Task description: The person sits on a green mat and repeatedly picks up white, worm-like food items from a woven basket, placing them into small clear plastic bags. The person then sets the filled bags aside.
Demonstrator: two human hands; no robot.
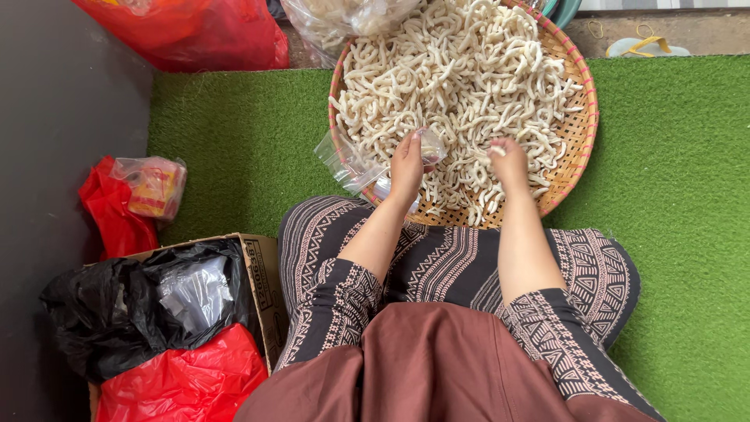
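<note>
A round woven basket [578,133] with a pink rim lies on green artificial turf, heaped with pale curved cracker sticks [461,78]. My left hand [408,166] is over the basket's near edge, holding a small clear plastic bag [431,145] open at its mouth. My right hand [509,160] is closed on a few cracker sticks, just right of the bag. More clear bags [348,162] lie at the basket's left rim. My patterned knees sit below the basket.
A cardboard box [262,270] at lower left holds black, clear and red plastic bags. A red bag with a small clear packet [152,186] lies by the dark wall. A large red bag [195,31] and a clear sack of crackers [344,19] sit at the top.
</note>
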